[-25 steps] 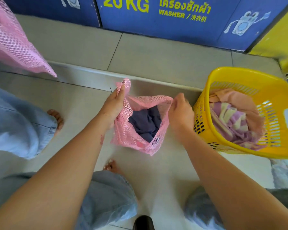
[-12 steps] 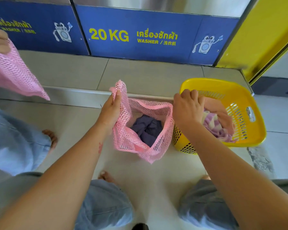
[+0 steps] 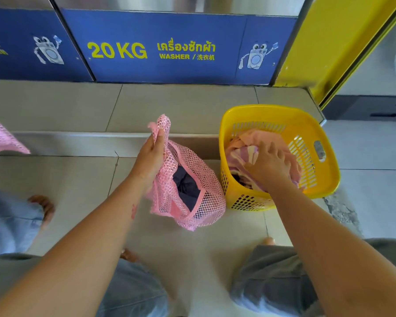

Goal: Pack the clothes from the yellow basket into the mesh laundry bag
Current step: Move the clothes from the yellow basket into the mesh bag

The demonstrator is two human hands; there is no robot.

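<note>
A: What is changed?
B: The right hand is moved off the mesh laundry bag into the yellow basket, with fingers laid spread on the clothes. Another garment is probably being sought.
A: And the bag?
B: It is pinched at its rim by the left hand and rested on the floor beside the basket. Its long axis is slanted up to the held corner, and its mouth is faced upward.

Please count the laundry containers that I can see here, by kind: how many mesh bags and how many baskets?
Mesh bags: 2 (mesh laundry bag held by the left hand; second pink bag at the left edge)
Baskets: 1 (yellow basket)
Total: 3
</note>
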